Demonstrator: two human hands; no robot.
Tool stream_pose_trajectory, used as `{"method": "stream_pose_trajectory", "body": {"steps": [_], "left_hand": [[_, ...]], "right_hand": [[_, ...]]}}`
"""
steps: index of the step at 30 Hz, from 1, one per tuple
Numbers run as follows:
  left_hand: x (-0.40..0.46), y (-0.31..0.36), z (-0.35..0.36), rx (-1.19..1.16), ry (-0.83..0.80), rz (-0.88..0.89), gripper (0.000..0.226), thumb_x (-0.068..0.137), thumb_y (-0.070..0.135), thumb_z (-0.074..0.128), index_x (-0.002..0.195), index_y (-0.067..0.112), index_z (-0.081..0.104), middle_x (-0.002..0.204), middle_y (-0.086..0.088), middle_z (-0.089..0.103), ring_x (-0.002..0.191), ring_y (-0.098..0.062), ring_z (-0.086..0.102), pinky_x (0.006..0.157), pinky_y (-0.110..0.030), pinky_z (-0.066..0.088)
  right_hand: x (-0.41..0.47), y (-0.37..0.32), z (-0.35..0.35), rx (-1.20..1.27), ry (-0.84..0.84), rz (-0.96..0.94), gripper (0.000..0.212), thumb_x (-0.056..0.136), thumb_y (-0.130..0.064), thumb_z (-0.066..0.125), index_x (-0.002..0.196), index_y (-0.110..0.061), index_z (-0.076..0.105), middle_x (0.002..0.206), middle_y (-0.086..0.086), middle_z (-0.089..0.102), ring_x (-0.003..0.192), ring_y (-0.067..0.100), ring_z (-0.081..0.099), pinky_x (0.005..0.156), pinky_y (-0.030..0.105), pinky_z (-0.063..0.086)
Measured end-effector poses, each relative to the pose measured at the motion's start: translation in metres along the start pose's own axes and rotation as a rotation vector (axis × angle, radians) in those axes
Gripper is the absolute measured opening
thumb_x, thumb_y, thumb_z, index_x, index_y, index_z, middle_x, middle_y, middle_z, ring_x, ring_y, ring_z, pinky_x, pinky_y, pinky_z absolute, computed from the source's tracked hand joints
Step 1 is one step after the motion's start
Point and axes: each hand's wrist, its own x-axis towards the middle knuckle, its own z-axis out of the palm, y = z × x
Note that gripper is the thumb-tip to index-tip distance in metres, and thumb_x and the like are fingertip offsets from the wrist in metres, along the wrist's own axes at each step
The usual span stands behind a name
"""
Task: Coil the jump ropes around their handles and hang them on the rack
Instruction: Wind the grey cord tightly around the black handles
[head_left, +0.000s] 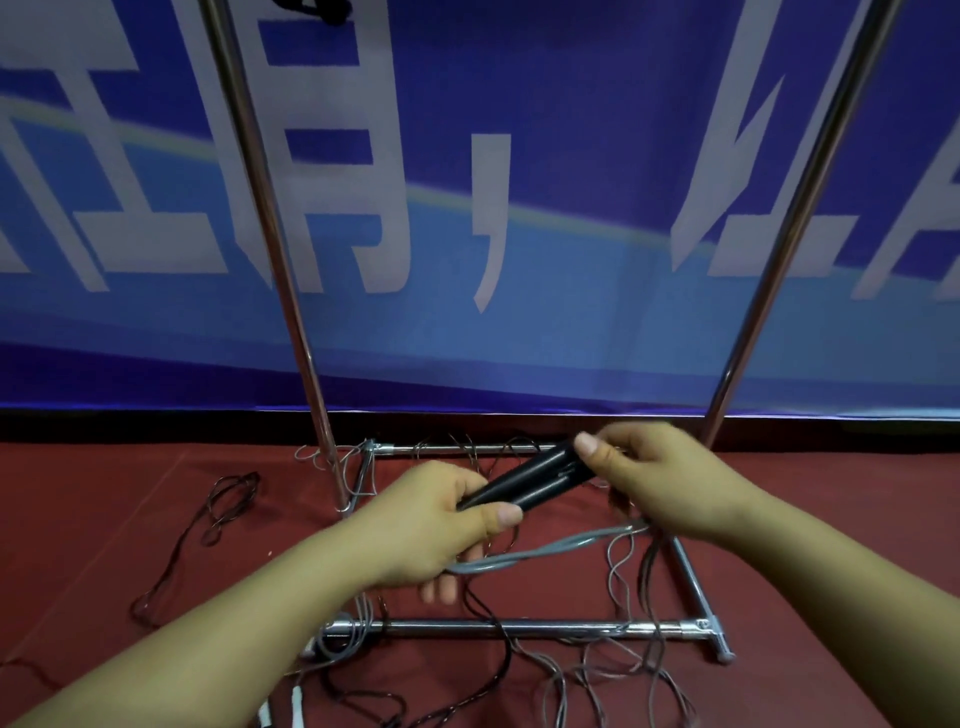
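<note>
Head view, looking down at the base of a metal rack (524, 627) standing on a red floor (104, 519). Both hands are raised over the rack base and share a pair of black handles (524, 480) held side by side, tilted from lower left up to upper right. Left hand (426, 525): grip closed round the lower ends of the handles, thumb pressed across them; a few fingertips show below the palm, the rest hidden behind it. Right hand (660, 478): thumb on top of the upper ends, fingers curled behind and out of sight; outline is motion-blurred. A grey rope (545, 548) runs in a doubled strand from under the left hand across to under the right wrist; its attachment to the handles is covered by the hands, and whether any turns are wound on the handles cannot be made out. More thin ropes (613, 670) lie tangled on the floor across and around the lower bars of the rack, individual strands not separable. A dark looped rope (208, 525) lies on the floor to the left, apart from the rack. Two white handle ends (283, 709) are cut off by the bottom edge. The two rack uprights run out of frame at the top, top bar not visible; something dark (317, 8) is cut off at the upper edge, unidentifiable. A blue banner (571, 182) with large pale characters fills the background.
</note>
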Motion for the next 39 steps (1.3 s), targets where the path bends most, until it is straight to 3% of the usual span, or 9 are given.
{"method": "stream_pose_trajectory", "body": {"steps": [4,7,9,16,20,24,29,35,39], "left_hand": [[-0.002,-0.012,-0.012,0.0,-0.004,-0.063,0.025,0.098,0.034,0.061,0.102,0.01,0.066,0.061,0.003,0.062,0.04,-0.016,0.059,0.036,-0.024,0.045],[-0.006,-0.022,-0.021,-0.083,0.022,-0.081,0.028,0.099,0.033,0.059,0.103,0.007,0.066,0.057,0.002,0.059,0.04,-0.015,0.059,0.037,-0.023,0.046],[-0.008,-0.027,-0.024,-0.173,0.035,-0.1,0.028,0.098,0.032,0.058,0.103,0.005,0.066,0.058,-0.003,0.058,0.044,-0.018,0.062,0.041,-0.025,0.051],[-0.01,-0.033,-0.025,-0.176,-0.045,-0.139,0.021,0.1,0.027,0.058,0.1,0.008,0.064,0.077,-0.008,0.066,0.065,-0.021,0.072,0.049,-0.024,0.053],[-0.008,-0.033,-0.026,-0.091,-0.091,-0.126,0.019,0.103,0.026,0.053,0.105,0.008,0.06,0.094,-0.011,0.076,0.07,-0.018,0.072,0.047,-0.022,0.05],[-0.005,-0.031,-0.024,-0.042,-0.057,-0.097,0.017,0.104,0.029,0.053,0.095,0.016,0.059,0.075,-0.003,0.069,0.055,-0.014,0.059,0.045,-0.021,0.041],[-0.002,-0.024,-0.019,0.006,-0.044,-0.094,0.023,0.102,0.035,0.054,0.092,0.016,0.061,0.065,0.003,0.06,0.048,-0.009,0.049,0.047,-0.02,0.038],[-0.001,-0.019,-0.014,0.058,-0.052,-0.055,0.035,0.099,0.042,0.054,0.075,0.017,0.056,0.055,0.005,0.055,0.043,-0.009,0.046,0.047,-0.021,0.039],[-0.004,-0.014,-0.012,-0.028,-0.126,-0.017,0.034,0.09,0.049,0.057,0.072,0.021,0.065,0.056,0.0,0.055,0.04,-0.009,0.044,0.045,-0.018,0.037]], "right_hand": [[-0.003,0.017,-0.009,0.0,-0.286,0.046,0.055,0.085,-0.066,0.055,0.068,-0.015,0.065,0.054,-0.006,0.049,0.049,0.008,0.045,0.052,0.019,0.037],[-0.001,0.025,-0.017,0.014,-0.367,0.002,0.052,0.079,-0.06,0.068,0.069,-0.009,0.063,0.06,-0.005,0.046,0.058,0.01,0.041,0.057,0.023,0.035],[0.001,0.029,-0.014,-0.012,-0.384,-0.013,0.045,0.076,-0.059,0.068,0.068,-0.015,0.064,0.062,-0.006,0.045,0.06,0.008,0.041,0.06,0.024,0.036],[0.014,0.042,-0.008,0.133,-0.31,-0.065,0.007,0.09,-0.023,0.072,0.084,-0.019,0.07,0.067,-0.005,0.055,0.064,0.01,0.047,0.065,0.032,0.041],[0.017,0.043,-0.007,0.14,-0.204,-0.02,0.027,0.083,-0.038,0.075,0.076,-0.013,0.069,0.06,-0.002,0.054,0.057,0.011,0.045,0.057,0.029,0.039],[0.016,0.044,-0.008,0.154,-0.147,0.031,0.042,0.082,-0.046,0.072,0.065,-0.011,0.058,0.056,0.001,0.05,0.054,0.015,0.043,0.054,0.03,0.038],[0.016,0.047,-0.009,0.205,-0.006,0.002,0.024,0.09,-0.038,0.067,0.082,-0.016,0.069,0.057,-0.01,0.052,0.052,0.006,0.041,0.052,0.021,0.036],[0.014,0.042,-0.014,0.253,0.155,-0.041,0.015,0.088,-0.029,0.073,0.083,-0.016,0.07,0.073,0.013,0.067,0.056,0.007,0.051,0.054,0.017,0.042],[0.014,0.041,-0.01,0.285,0.208,-0.04,0.017,0.087,-0.03,0.075,0.083,-0.016,0.066,0.067,0.0,0.066,0.053,0.005,0.049,0.051,0.016,0.039]]}}
